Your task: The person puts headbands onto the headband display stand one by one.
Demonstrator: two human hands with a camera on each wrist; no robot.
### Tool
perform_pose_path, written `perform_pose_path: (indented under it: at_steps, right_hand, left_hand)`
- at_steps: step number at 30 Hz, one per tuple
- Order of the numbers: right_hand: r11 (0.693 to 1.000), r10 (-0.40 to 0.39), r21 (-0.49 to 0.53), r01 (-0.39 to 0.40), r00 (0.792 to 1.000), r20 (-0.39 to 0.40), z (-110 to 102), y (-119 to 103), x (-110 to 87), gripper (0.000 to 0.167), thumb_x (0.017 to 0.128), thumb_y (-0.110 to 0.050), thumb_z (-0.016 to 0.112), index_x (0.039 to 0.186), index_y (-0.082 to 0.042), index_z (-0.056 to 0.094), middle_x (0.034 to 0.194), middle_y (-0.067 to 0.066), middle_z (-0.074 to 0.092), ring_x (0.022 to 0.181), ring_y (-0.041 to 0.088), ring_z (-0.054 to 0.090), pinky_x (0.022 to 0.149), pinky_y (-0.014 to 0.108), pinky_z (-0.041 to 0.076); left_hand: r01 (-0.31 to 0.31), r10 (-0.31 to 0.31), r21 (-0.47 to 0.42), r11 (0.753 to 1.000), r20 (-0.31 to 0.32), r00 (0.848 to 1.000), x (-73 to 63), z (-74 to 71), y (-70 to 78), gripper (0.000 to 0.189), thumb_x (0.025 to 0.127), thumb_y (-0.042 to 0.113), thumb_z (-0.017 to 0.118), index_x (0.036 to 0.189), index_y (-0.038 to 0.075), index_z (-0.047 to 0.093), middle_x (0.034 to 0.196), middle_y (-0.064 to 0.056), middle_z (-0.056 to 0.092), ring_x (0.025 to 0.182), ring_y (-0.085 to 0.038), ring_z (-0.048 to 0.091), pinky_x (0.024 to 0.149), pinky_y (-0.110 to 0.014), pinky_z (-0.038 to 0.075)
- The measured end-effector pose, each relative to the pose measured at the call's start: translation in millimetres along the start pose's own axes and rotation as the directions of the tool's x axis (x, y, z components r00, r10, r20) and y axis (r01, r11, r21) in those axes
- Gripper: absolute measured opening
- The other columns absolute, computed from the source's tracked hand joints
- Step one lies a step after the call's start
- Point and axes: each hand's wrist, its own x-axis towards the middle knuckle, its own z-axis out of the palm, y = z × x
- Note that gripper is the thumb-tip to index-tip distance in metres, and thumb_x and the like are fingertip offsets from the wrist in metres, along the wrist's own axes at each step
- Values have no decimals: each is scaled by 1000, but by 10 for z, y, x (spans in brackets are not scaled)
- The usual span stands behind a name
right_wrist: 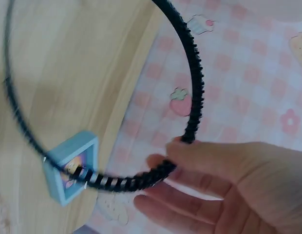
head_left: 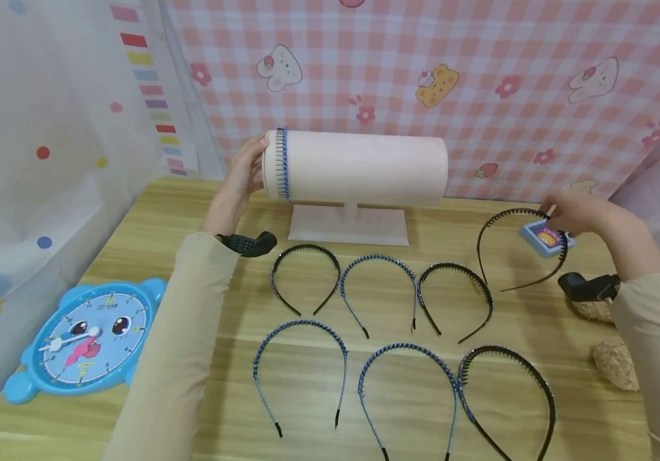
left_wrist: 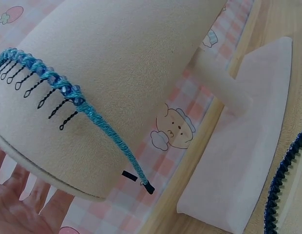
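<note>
A pale padded cylinder stand (head_left: 364,168) stands at the back of the table, with a blue beaded headband (left_wrist: 100,119) around its left end, comb teeth pointing toward that end. My left hand (head_left: 244,168) rests against the cylinder's left end, its fingers (left_wrist: 36,197) extended along the rim. At the right my right hand (head_left: 580,212) pinches a black toothed headband (right_wrist: 194,92) between thumb and fingers. That headband hangs over the table, overlapping a small blue framed box (head_left: 539,238) in the head view.
Two rows of headbands, blue ones (head_left: 301,323) and black ones (head_left: 508,351) among them, lie before the stand. A blue cartoon clock (head_left: 90,339) is at the left. Fuzzy brown objects (head_left: 616,365) sit near the right sleeve. A pink checked cloth (head_left: 393,70) hangs behind.
</note>
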Motion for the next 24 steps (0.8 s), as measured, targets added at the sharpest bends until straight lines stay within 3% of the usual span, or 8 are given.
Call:
perform_pose_path:
  at_steps: [5, 10, 13, 16, 19, 24]
  right_hand:
    - [994, -19, 109, 29, 995, -96, -46, -147, 79, 40, 90, -9, 52, 115, 20, 41, 109, 44, 49, 70, 30, 65, 61, 38, 55]
    - [950, 16, 310, 34, 988, -156, -84, -294, 141, 53, 90, -19, 56, 122, 20, 38, 103, 38, 54, 68, 21, 66, 63, 35, 56]
    - [900, 58, 434, 33, 979, -196, -102, -389, 162, 59, 90, -24, 57, 127, 18, 37, 85, 15, 62, 63, 10, 65, 64, 31, 56]
    - [825, 87, 562, 56, 971, -224, -118, -505, 180, 62, 89, -24, 58, 131, 15, 35, 77, -9, 60, 63, 3, 64, 66, 28, 56]
    - [763, 122, 644, 57, 966, -230, -138, -649, 192, 65, 86, -27, 61, 134, 10, 35, 77, -16, 58, 66, 2, 63, 69, 25, 56]
    - [681, 173, 729, 69, 952, -252, -173, -928, 223, 71, 82, -29, 66, 134, 8, 34, 73, -16, 59, 63, 3, 64, 66, 25, 56]
  left_hand:
    - [1, -1, 3, 1000, 3, 1000, 4, -1, 1, 53, 88, 43, 50, 137, 26, 40, 144, 3, 39, 133, -18, 35, 108, -44, 30]
    - [8, -8, 5, 1000, -2, 1000, 9, -5, 3, 53, 88, 43, 51, 137, 26, 40, 144, 3, 39, 133, -17, 35, 108, -43, 30]
    - [16, -16, -8, 1000, -8, 1000, 7, 0, 6, 52, 87, 42, 51, 136, 26, 41, 143, 3, 41, 132, -17, 36, 108, -42, 31]
    - [19, -19, -10, 1000, -8, 1000, 4, 1, 9, 52, 88, 42, 52, 136, 26, 41, 143, 3, 41, 132, -17, 35, 108, -42, 31]
    - [15, -15, -3, 1000, -5, 1000, 4, 4, 9, 52, 88, 42, 51, 137, 26, 40, 143, 3, 40, 133, -17, 35, 108, -43, 30]
    - [12, -12, -2, 1000, 1, 1000, 4, 5, 8, 52, 88, 42, 50, 137, 26, 40, 143, 3, 40, 133, -17, 35, 108, -43, 30]
